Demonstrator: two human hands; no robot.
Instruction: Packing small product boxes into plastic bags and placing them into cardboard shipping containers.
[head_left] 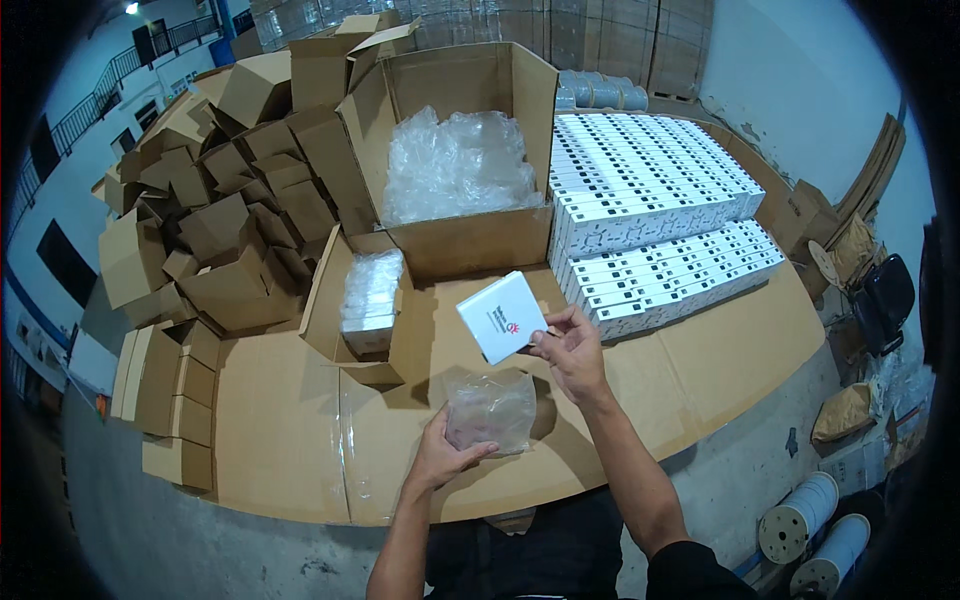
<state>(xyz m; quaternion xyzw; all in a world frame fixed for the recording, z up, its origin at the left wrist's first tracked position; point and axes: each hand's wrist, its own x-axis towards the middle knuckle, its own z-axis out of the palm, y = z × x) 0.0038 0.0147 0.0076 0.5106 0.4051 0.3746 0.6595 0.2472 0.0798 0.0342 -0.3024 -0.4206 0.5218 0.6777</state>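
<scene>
My right hand (572, 350) pinches a flat white square box (497, 312) by its right corner, tilted above the table. Dark print and a small red mark show on its face. Lower and to the left, my left hand (450, 452) grips a clear plastic bag (497, 408) by its left side, thumb across the lower edge. The bag looks flat; whether anything is inside I cannot tell. Just beyond my hands, a small open carton (322, 300) holds white boxes in clear plastic (371, 295), stacked in a row.
A large open carton (470, 245) full of clear plastic bags (460, 165) stands behind. Stacked white boxes (650, 190) fill the table's right back. Brown cartons (240, 250) are heaped at the left, with several smaller ones (190, 405) on the cardboard-covered table (270, 430). Cable spools (800, 515) lie on the floor.
</scene>
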